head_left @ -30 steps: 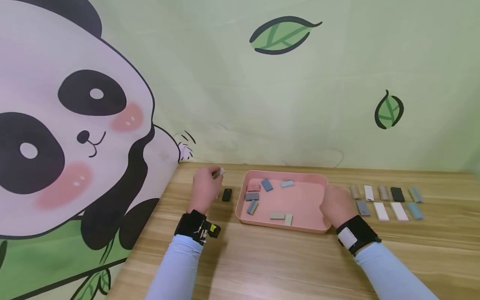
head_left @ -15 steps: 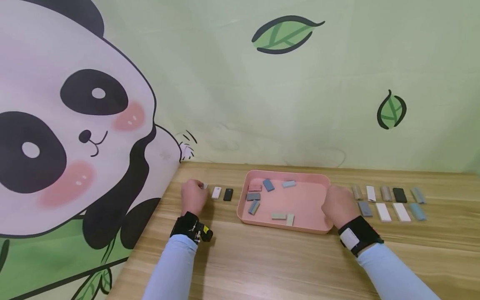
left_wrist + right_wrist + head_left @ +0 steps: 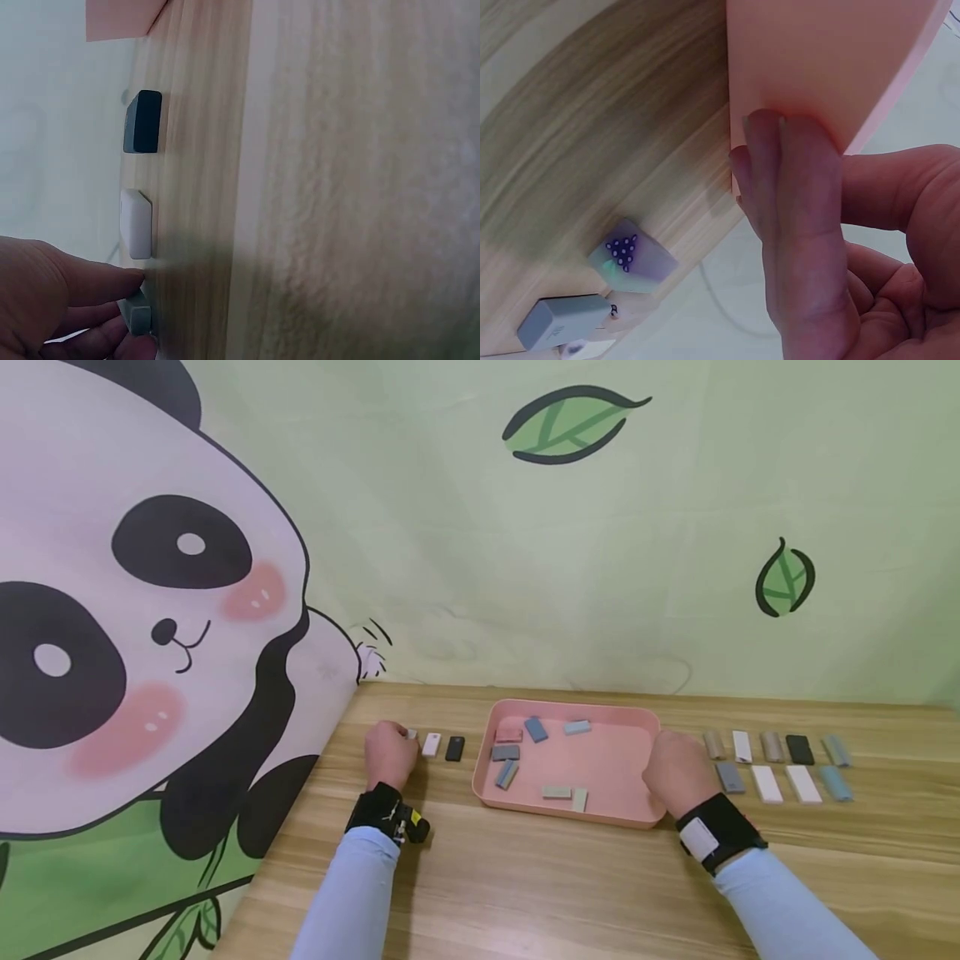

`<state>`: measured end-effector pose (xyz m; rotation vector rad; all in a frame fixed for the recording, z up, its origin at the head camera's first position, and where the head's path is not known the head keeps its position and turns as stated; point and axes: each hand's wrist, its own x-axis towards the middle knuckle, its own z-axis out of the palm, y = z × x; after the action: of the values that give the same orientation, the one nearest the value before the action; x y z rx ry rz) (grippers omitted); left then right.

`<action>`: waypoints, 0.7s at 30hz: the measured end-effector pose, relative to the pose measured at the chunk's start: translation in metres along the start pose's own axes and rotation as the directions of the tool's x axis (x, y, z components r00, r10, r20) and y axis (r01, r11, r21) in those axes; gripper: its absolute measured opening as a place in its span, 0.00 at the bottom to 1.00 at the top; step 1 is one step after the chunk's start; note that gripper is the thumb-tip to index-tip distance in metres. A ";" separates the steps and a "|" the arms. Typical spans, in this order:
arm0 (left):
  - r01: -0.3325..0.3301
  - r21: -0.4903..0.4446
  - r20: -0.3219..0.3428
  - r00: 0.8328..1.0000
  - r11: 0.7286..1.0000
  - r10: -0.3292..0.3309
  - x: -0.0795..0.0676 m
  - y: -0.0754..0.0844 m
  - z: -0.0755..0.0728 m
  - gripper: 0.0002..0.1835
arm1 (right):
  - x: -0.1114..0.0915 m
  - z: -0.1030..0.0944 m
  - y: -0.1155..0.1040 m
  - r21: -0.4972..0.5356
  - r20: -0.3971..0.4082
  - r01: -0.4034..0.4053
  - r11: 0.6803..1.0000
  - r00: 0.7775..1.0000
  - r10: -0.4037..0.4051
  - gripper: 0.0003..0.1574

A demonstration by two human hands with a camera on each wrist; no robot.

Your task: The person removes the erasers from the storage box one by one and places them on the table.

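Note:
At the table's left end my left hand (image 3: 390, 754) pinches a small grey-green block (image 3: 136, 313) between thumb and fingers, low at the wood. Beside it lie a small white block (image 3: 136, 225) and a small black block (image 3: 144, 121), each shaped like a tiny phone. My right hand (image 3: 677, 774) grips the right wall of a shallow pink tray (image 3: 592, 817). In the right wrist view the fingers (image 3: 802, 217) lie along the tray's outer face, with the thumb over the rim. Inside the tray are several small blocks, among them a blue one (image 3: 536, 729) and a pink one (image 3: 509, 736).
Two rows of small blocks lie right of the tray, including a black one (image 3: 799, 749), a white one (image 3: 804, 783) and a light-blue one (image 3: 836, 783). A printed cloth (image 3: 442, 527) rises behind the wooden table (image 3: 540, 885).
My left hand has moved left and down past the black block, carrying the small block to the table. The white block came into view. My right hand stays at the tray's wall.

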<state>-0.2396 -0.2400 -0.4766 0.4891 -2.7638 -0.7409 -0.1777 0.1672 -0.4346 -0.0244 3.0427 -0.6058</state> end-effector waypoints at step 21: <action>-0.187 -0.054 0.086 0.978 0.981 0.191 -0.021 0.071 -0.027 0.35 | -0.001 -0.001 -0.001 -0.001 -0.014 -0.004 1.000 1.000 0.004 0.07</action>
<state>-0.2301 -0.1853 -0.4201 0.1832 -2.8184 -0.7963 -0.1769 0.1668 -0.4334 -0.0137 3.0553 -0.6073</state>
